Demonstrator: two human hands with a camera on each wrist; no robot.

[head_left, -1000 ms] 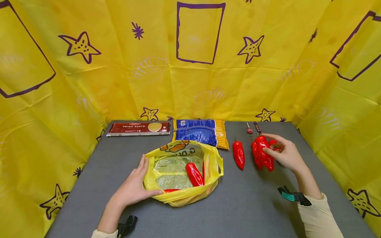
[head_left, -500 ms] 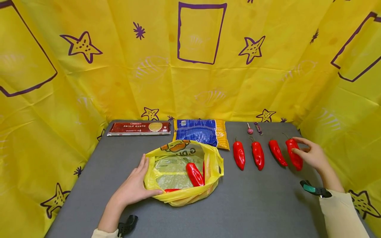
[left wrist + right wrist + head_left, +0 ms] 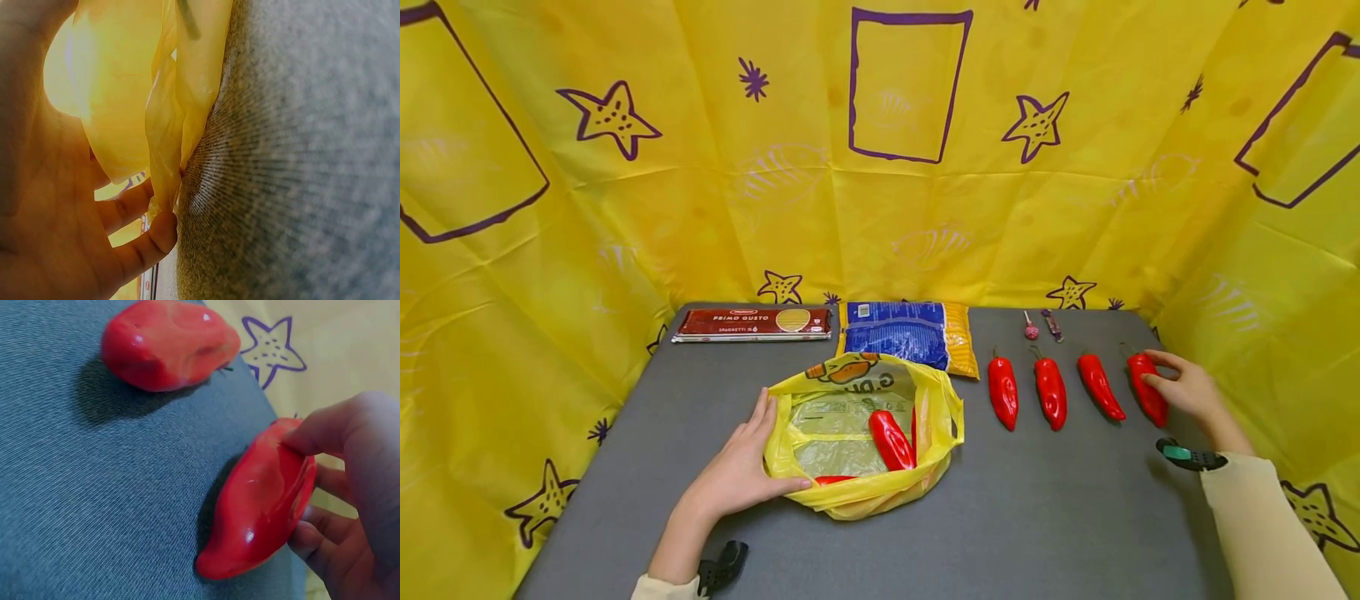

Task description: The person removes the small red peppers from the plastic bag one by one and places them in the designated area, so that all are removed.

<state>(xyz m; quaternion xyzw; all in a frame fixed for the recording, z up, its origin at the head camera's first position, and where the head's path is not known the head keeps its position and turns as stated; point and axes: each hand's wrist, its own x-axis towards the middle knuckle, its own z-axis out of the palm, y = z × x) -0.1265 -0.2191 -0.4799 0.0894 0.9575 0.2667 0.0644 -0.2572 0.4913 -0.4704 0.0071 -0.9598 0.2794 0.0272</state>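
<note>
My left hand (image 3: pixel 737 462) rests against the left side of a yellow plastic bag (image 3: pixel 872 500), its thumb and fingers spread along the rim. In the left wrist view, the fingertips touch the bag's folds and the palm stands apart. Inside the bag lies a red pepper (image 3: pixel 891 440), with parts of other red things showing at its edges. My right hand (image 3: pixel 1187 387) holds the rightmost red pepper (image 3: pixel 262 506) between thumb and fingers, low at the table. Left of it lie three more red peppers (image 3: pixel 1049 392) in a row.
A red spaghetti pack (image 3: pixel 752 325) and a blue-and-yellow packet (image 3: pixel 902 333) lie along the back of the grey table (image 3: pixel 1000 517). Behind the peppers are a lollipop (image 3: pixel 1031 327) and a wrapped candy (image 3: pixel 1052 325). Yellow cloth (image 3: pixel 775 208) with purple drawings surrounds the table.
My right hand has gone from a bunch of peppers to the right end, leaving them spread in a row. It has lowered the last pepper slightly. The left hand stays at the bag.
</note>
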